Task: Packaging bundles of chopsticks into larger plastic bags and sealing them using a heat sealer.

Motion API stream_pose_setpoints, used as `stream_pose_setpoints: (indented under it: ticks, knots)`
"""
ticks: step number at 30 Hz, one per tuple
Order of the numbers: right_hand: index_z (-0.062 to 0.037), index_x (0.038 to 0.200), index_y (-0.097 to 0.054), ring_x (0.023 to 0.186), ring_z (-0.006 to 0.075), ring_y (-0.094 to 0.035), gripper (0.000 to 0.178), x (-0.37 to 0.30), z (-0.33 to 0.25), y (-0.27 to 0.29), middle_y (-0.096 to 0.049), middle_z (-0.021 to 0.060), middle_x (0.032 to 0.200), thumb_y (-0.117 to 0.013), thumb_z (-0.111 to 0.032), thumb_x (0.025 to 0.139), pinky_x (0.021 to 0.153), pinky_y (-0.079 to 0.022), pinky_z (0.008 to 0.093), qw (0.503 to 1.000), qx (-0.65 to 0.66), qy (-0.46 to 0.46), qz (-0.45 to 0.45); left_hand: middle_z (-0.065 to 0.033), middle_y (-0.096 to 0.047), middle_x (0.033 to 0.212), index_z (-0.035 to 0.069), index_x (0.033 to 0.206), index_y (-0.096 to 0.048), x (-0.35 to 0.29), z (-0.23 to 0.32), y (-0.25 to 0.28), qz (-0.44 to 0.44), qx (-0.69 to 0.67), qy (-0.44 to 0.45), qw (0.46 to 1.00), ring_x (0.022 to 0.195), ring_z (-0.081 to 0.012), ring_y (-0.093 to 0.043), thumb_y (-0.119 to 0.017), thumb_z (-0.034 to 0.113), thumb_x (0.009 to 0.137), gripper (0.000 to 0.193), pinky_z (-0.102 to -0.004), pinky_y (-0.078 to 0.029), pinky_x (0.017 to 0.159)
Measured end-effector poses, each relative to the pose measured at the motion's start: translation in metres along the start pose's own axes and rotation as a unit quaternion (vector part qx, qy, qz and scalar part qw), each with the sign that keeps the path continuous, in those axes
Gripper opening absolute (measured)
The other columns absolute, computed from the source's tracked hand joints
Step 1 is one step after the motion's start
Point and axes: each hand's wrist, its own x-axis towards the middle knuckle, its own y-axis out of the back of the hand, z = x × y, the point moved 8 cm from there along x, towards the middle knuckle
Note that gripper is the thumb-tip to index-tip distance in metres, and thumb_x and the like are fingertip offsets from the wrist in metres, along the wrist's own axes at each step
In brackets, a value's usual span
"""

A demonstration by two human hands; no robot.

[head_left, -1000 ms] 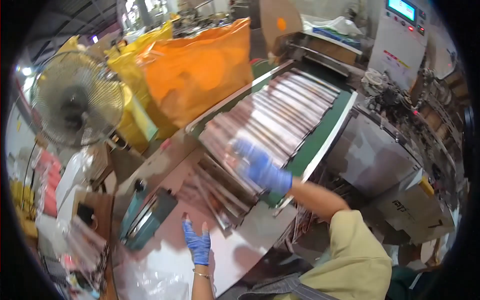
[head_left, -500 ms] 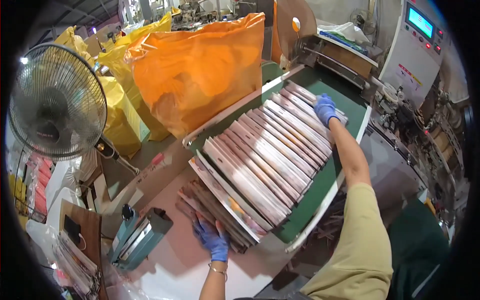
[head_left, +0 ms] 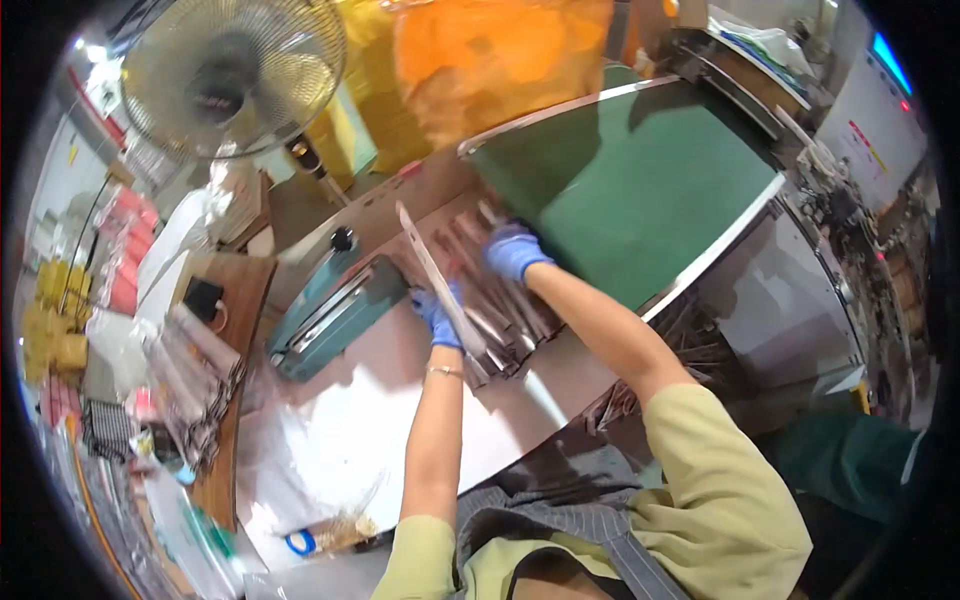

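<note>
A row of thin, flat printed bags (head_left: pixel 472 270) lies between my two blue-gloved hands on the pale worktable, just left of the green conveyor belt. My left hand (head_left: pixel 437 315) presses against the near left side of the bundle, its fingers partly behind a bag that sticks up at a slant. Across the bundle, my right hand (head_left: pixel 513 252) is closed over its far right end, and motion blurs the fingertips. Left of the bags rests a teal bench sealer (head_left: pixel 345 315) with a black knob.
The green belt (head_left: pixel 640 190) with white edges extends to the far right, beside machinery (head_left: pixel 870 190). A standing fan (head_left: pixel 235 80) and orange sack (head_left: pixel 500 65) are at the back. More bags (head_left: pixel 195 375) lie on a wooden board (head_left: pixel 235 440); blue-rimmed tape (head_left: pixel 300 542) sits near the front.
The row of bags has moved from the green belt leftward onto the worktable. My right hand has come left with it, and the view has turned down and left.
</note>
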Motion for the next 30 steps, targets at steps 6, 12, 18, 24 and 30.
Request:
stream_pose_setpoints:
  ticks: [6, 12, 18, 24, 30]
  knots:
    - [-0.0036, 0.124, -0.044, 0.113, 0.0391, -0.044, 0.078, 0.021, 0.040, -0.079, -0.046, 0.0266, 0.121, -0.034, -0.066, 0.079, 0.094, -0.036, 0.0427, 0.909, 0.341, -0.174, 0.168, -0.0161, -0.056, 0.100, -0.005, 0.120, -0.043, -0.030, -0.032, 0.034, -0.117, -0.388, 0.139, 0.903, 0.094, -0.0213, -0.050, -0.058, 0.035, 0.080, 0.059, -0.0301, -0.039, 0.086]
    - [-0.0017, 0.117, -0.050, 0.108, 0.0399, -0.048, 0.074, 0.024, 0.058, -0.098, -0.050, 0.0275, 0.115, -0.036, -0.064, 0.080, 0.093, -0.038, 0.0440, 0.919, 0.277, -0.203, 0.195, -0.0242, -0.033, 0.133, 0.001, 0.122, -0.043, -0.129, -0.025, 0.079, -0.197, 0.214, -0.210, 0.933, 0.116, -0.0348, -0.042, -0.055, 0.026, 0.075, 0.055, -0.0412, -0.036, 0.095]
    - [-0.0011, 0.104, -0.055, 0.098, 0.0418, -0.053, 0.068, 0.035, 0.069, -0.095, -0.054, 0.0283, 0.105, -0.031, -0.061, 0.083, 0.084, -0.042, 0.0468, 0.949, 0.166, -0.155, 0.217, -0.0194, -0.048, 0.112, 0.007, 0.112, -0.050, -0.059, 0.046, 0.138, 0.135, 0.206, -0.422, 0.872, 0.100, -0.0333, -0.050, -0.058, 0.018, 0.071, 0.044, -0.0438, -0.042, 0.084]
    - [-0.0040, 0.102, -0.056, 0.098, 0.0381, -0.053, 0.059, 0.026, 0.055, -0.085, -0.055, 0.0232, 0.105, -0.032, -0.055, 0.085, 0.087, -0.040, 0.0450, 0.948, 0.137, -0.172, 0.230, -0.0205, -0.052, 0.109, 0.003, 0.115, -0.046, 0.018, -0.026, 0.096, -0.116, 0.186, -0.216, 0.952, 0.101, -0.0365, -0.051, -0.060, 0.017, 0.071, 0.048, -0.0438, -0.041, 0.088]
    - [-0.0015, 0.103, -0.054, 0.101, 0.0371, -0.052, 0.068, 0.029, 0.019, -0.100, -0.055, 0.0227, 0.106, -0.040, -0.063, 0.079, 0.085, -0.041, 0.0441, 0.934, 0.288, -0.094, 0.190, -0.0224, -0.046, 0.120, -0.006, 0.125, -0.035, -0.016, -0.022, 0.063, -0.165, -0.082, -0.063, 0.981, 0.111, -0.0277, -0.048, -0.073, 0.041, 0.065, 0.085, -0.0375, -0.041, 0.091]
